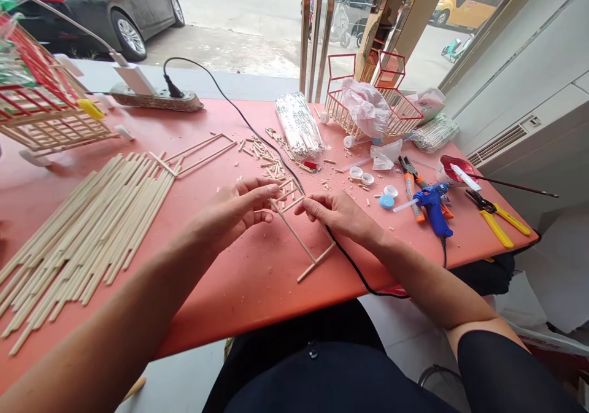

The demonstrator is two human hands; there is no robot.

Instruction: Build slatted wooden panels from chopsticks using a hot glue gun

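Note:
A small ladder-like frame of thin wooden sticks [300, 241] lies in front of me on the pink table, with a crosspiece at its near end. My left hand [234, 210] has its fingers closed at the frame's far left corner. At the opposite side, thumb and index finger of my right hand [343, 216] pinch the frame near a short cross stick. A black cord [347, 256] runs past the frame and beneath my right hand. Just beyond the hands are scattered short stick pieces [257, 150].
Long wooden sticks [92, 229] lie at left beside another stick frame [202, 158]. A blue glue gun [432, 207], orange-handled pliers [409, 186] and yellow-handled pliers [497, 220] are at right. Stick-built carts [50, 127] and a power strip [159, 99] stand further back.

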